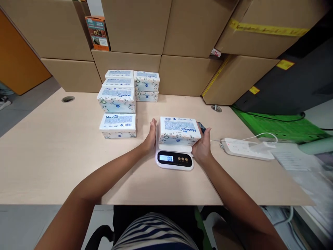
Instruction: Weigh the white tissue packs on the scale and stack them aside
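A white soft pack of tissues [179, 130] with blue "Manhua" print lies on a white digital kitchen scale [174, 166]. The lit display shows about 1.07; its last digit is hard to read. My left hand [150, 137] is against the pack's left side, fingers pointing away from me. From the right, my right hand [203, 147] grips the pack's near corner, thumb up and other fingers partly hidden. Beyond that hand a small dark object [201, 127] shows in part. Left of the scale, a single tissue pack [118, 125] sits before stacked tissue packs [117, 100].
Cardboard boxes [127, 64] form a wall along the desk's back, with a small orange box [98, 33] among them. On the right lies a white power strip [247, 149] with a plug and cable. The wooden desk [65, 156] has two cable holes near its back.
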The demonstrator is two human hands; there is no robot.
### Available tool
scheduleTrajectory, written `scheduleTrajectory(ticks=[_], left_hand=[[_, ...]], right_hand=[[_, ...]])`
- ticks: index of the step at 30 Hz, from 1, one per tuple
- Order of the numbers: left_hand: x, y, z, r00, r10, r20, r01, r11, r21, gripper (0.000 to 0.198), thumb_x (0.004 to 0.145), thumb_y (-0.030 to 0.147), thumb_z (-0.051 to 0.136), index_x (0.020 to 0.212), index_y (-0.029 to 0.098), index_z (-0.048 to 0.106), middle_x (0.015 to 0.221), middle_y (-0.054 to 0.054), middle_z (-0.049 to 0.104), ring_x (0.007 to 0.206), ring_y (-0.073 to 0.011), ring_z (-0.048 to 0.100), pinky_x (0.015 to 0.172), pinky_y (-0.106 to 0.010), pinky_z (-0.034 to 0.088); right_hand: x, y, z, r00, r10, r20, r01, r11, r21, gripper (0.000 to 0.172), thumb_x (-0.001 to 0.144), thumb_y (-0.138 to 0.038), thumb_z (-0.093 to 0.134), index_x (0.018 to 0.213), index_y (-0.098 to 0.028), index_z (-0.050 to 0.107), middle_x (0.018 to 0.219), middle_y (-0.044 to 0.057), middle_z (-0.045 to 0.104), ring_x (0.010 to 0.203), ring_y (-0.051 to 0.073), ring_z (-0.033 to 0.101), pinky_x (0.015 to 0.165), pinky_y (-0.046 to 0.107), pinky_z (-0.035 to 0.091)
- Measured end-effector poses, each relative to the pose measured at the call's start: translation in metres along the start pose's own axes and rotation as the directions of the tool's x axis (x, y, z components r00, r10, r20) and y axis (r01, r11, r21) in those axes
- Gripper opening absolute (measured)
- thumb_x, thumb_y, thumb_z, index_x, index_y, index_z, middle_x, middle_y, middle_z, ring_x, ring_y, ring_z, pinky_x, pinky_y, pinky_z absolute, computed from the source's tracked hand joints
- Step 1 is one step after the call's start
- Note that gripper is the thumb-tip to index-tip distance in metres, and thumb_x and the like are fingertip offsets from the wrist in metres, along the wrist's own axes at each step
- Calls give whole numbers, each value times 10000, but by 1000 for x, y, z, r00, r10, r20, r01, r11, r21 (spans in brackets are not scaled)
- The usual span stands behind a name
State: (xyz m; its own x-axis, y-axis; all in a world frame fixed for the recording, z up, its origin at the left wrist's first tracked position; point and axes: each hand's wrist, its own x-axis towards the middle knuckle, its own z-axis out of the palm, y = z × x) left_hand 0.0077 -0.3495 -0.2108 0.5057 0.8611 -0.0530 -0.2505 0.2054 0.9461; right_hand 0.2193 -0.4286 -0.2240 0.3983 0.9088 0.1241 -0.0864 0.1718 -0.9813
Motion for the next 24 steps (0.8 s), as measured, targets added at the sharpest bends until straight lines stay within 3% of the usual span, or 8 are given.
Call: scheduleTrajectory(ticks=[5,10,15,24], left_hand=[[-2,-1,1,1000,-4,8,4,1000,-1,896,1074,789,135,1795,320,-119,1890,61,-78,1757,-213,-83,1441,-422,52],[-5,-2,2,999,46,3,-46,998,39,834,1086,768,148,1794,381,-63,1897,83,-44,1762,-193,-57,1436,-391,66],[-8,-4,3,993,117,14,-118,989,86,815,1112,713,144,1794,335,-92,1902,43,-88,1764,-175,-57,1424,-344,70],[-3,-12,-5,983,157,94,-167,980,109,981,1024,880,158,1773,347,-184,1889,37,-173,1759,-221,-137,1439,-460,2]], right_hand=[[-2,-4,4,998,33,-49,-31,998,46,937,958,-951,239,1644,-387,536,1578,42,687,1529,326,597,1260,611,471],[-4,-6,5,997,61,-53,-56,995,82,934,960,-944,257,1658,-378,511,1622,39,649,1568,317,557,1280,611,450],[-4,-7,5,990,114,-82,-100,982,158,962,924,-970,336,1652,-368,518,1697,43,568,1585,335,533,1289,629,438],[-10,-15,15,988,112,-106,-77,954,290,971,792,-1010,579,1521,-372,644,1592,30,675,1602,321,508,1308,623,414]])
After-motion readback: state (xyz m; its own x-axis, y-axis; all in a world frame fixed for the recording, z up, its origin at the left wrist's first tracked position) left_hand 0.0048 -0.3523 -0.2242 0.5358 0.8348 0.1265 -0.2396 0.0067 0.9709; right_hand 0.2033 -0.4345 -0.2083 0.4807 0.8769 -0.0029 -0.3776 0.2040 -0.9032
